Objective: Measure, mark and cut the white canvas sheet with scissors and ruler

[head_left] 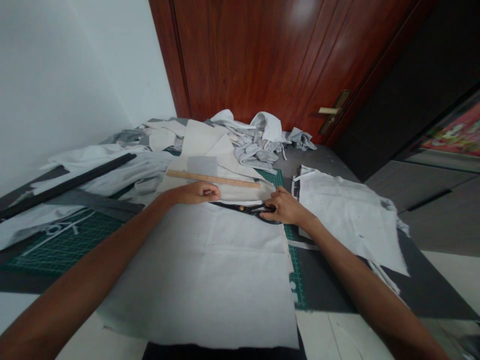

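A large sheet of white cloth (210,280) is spread over the near table edge and hangs toward my lap. My left hand (198,192) is closed at its far edge, with the fingers curled in a pinch on the cloth. Black-handled scissors (242,208) lie level across that edge, blades pointing left. Around their handles my right hand (283,206) is closed, and the blade tips end just below my left hand. Beyond both hands, a wooden ruler (213,178) rests on cream cloth pieces (202,140), near a small grey square of cloth (202,165).
Crumpled cloth scraps (258,145) are heaped at the back by a wooden door (247,60). A green cutting mat (71,245) shows at the left, under a long black bar (71,185). More folded white cloth (345,210) lies on the right of the dark table (322,275).
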